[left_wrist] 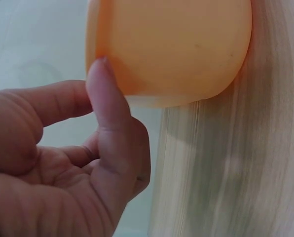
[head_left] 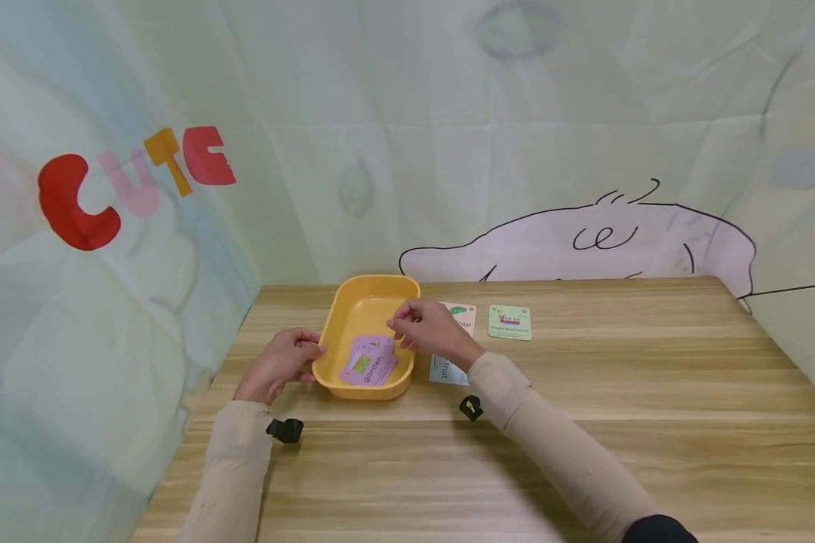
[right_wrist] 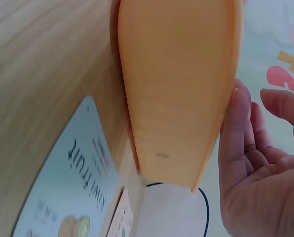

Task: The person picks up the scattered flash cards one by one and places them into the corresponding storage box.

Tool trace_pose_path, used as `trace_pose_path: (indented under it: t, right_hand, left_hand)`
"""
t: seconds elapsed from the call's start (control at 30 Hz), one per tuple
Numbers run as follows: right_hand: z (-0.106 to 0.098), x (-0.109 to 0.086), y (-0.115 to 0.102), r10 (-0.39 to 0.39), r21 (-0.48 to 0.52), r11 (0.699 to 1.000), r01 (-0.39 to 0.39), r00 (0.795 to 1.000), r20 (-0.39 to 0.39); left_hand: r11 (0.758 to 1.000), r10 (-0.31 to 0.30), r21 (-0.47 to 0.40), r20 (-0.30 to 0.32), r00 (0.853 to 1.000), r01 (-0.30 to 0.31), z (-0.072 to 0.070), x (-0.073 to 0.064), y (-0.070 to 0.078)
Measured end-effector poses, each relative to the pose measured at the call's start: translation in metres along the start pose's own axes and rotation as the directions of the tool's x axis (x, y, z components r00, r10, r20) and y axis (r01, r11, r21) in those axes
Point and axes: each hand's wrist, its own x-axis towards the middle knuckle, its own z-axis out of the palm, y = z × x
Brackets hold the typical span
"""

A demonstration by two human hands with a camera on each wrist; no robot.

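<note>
A yellow plastic tray (head_left: 361, 313) sits on the table with several purple cards (head_left: 370, 363) inside, the top one reading "garden". My left hand (head_left: 284, 363) pinches the tray's left rim; in the left wrist view its thumb and a finger meet at the tray edge. Over the right rim is my right hand (head_left: 429, 326), its fingers loosely bent and nothing seen between thumb and fingers. To the right of the tray lie a blue kiwifruit card (right_wrist: 70, 173) and a pale pink card (head_left: 463, 317), both partly covered by the right hand and forearm in the head view.
Farther right on the wooden table (head_left: 618, 377) lies a green card (head_left: 509, 322) with a red picture. A printed curtain (head_left: 380, 151) hangs behind the table and along its left side. Black wrist devices show at both sleeves.
</note>
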Motion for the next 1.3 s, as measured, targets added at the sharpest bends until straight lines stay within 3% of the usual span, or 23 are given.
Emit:
trace_pose_path:
  t: [0.87,1.3]
  right_hand:
    - [-0.021,-0.016,0.007,0.013,0.031,0.999,-0.013,1.000,-0.003]
    - [-0.031,-0.017,0.016,0.062,-0.026,0.998,-0.063,0.998,-0.027]
  left_hand:
    - [1.000,-0.016,-0.012,0.006,1.000,0.016,-0.001,0.002,-0.002]
    - [1.000,0.018,-0.004,0.021,1.000,-0.018,0.000,-0.001,-0.001]
